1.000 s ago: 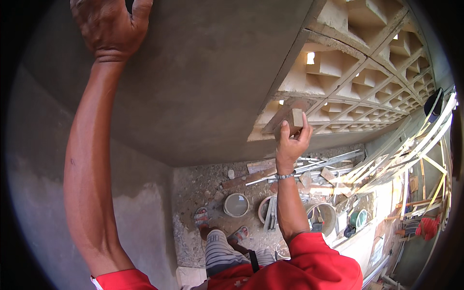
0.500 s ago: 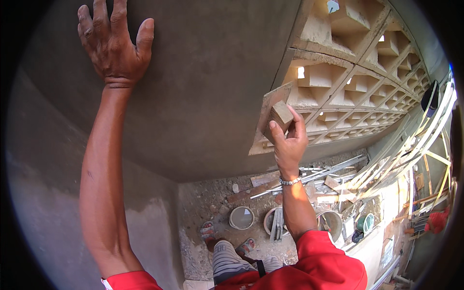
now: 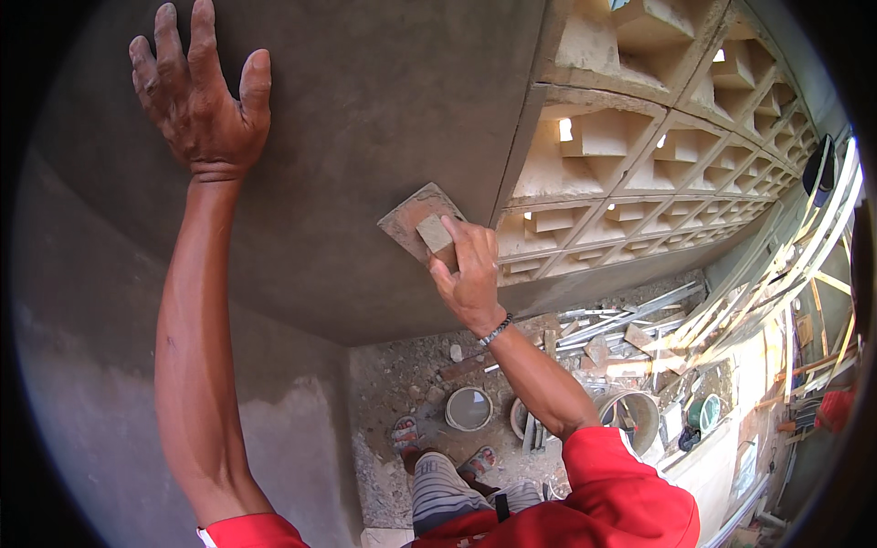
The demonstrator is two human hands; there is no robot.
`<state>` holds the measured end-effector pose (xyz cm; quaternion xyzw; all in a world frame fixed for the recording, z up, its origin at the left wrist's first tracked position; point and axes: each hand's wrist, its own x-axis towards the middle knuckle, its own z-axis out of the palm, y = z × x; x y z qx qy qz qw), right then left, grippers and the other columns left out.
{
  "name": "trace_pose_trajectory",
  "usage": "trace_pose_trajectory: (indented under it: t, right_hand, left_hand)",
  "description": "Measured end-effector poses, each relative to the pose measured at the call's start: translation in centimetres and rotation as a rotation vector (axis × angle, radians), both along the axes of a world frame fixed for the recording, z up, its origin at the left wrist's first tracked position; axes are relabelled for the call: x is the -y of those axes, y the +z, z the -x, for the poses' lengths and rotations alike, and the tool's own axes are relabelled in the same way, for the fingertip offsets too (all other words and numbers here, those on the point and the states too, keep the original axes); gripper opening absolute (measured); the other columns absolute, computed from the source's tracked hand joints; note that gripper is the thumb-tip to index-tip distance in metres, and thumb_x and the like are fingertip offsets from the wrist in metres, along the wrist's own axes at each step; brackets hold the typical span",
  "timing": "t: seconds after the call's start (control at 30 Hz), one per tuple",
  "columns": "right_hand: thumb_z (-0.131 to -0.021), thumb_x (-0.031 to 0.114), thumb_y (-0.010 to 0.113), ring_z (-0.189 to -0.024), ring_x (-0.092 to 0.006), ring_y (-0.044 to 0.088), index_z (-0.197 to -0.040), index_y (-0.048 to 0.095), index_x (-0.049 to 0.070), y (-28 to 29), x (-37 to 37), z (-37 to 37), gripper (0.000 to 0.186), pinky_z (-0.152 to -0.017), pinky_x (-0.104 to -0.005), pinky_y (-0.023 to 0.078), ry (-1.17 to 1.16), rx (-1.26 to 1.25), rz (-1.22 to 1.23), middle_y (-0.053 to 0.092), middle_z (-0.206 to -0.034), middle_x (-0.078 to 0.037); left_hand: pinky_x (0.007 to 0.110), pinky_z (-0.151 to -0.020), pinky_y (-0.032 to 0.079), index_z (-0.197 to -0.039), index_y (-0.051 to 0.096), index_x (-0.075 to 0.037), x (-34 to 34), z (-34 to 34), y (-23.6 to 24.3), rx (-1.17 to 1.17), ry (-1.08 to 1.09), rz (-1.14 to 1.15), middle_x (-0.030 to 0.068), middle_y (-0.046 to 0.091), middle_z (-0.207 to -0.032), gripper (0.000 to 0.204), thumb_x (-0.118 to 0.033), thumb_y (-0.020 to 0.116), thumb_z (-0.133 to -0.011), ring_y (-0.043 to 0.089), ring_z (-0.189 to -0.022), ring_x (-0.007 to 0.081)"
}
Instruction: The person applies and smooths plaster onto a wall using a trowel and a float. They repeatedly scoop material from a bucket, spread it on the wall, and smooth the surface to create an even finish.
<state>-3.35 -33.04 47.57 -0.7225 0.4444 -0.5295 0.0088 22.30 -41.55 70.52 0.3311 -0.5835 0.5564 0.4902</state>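
Float (image 3: 411,217) lies against the grey wall (image 3: 365,110), right hand (image 3: 471,281) gripping its block (image 3: 435,234) (left hand (image 3: 203,114) spread-fingered).

The left hand (image 3: 201,114) reaches high, fingers (image 3: 204,46) spread, while the right hand (image 3: 470,274), lower, curls in a grip, forearm (image 3: 539,374) slanted.

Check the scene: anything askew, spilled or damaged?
Yes: long, pale, metal-looking strips lie jumbled on the rubble-strewn grey floor, not stacked. The flat, brown, block-handled float in the bare right hand looks undamaged.
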Motion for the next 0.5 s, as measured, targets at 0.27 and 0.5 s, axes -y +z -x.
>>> trace_pose_trajectory:
  t: [0.27,0.5]
  right_hand:
    - [-0.076,0.008,0.073,-0.102,-0.0346,0.053,-0.128,0.057,0.001,10.8,3.4,2.3,0.055,-0.091,-0.0461,0.042,-0.281,0.154,0.246,0.056,-0.109,-0.016]
    - [-0.071,0.008,0.074,-0.103,-0.034,0.054,-0.13,0.057,0.002,-3.1,-1.1,0.7,0.061,-0.091,-0.0454,0.042,-0.122,-0.113,-0.03,0.056,-0.109,-0.016]
  left_hand:
    - [0.051,-0.115,0.028,-0.142,0.049,-0.01,0.3,-0.1,-0.2,0.013,0.097,0.074,0.0159,0.044,-0.148,0.059,-0.04,0.054,-0.091,0.035,-0.139,0.0409]
    - [0.051,-0.12,0.018,-0.148,0.042,-0.006,0.2,-1.8,-0.2,0.012,0.267,0.056,0.0175,0.033,-0.156,0.071,-0.018,0.06,-0.08,0.022,-0.148,0.0392]
